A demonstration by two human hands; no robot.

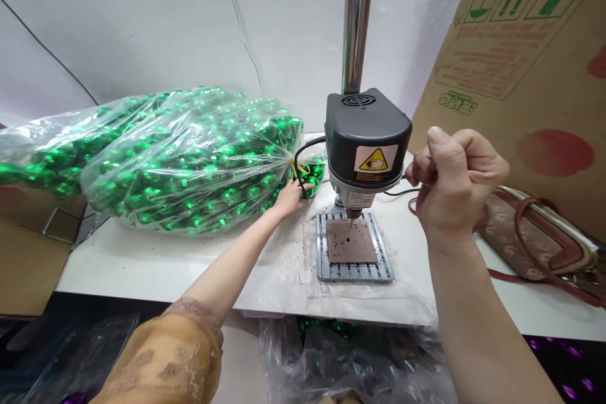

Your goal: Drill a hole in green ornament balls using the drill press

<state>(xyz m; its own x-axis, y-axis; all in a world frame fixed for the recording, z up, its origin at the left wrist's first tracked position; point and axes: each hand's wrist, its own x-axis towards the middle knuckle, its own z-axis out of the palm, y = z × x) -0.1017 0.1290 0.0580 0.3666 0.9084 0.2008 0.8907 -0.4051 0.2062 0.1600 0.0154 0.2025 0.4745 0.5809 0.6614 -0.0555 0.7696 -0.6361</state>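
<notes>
A small bench drill press with a black motor housing stands in the middle of the white table. My right hand is closed in a fist at its right side, around the feed lever, which the fingers mostly hide. Under the chuck, a brown square board with a dark hole lies on the slotted metal base, dark shavings scattered over it. My left hand reaches with fingers stretched to shiny green balls at the mouth of a clear plastic bag full of them.
A yellow tie is at the bag's mouth, beside a black cable. On the right are a large cardboard box and a brown handbag. Another carton stands at left. Crumpled clear plastic lies below the table's front edge.
</notes>
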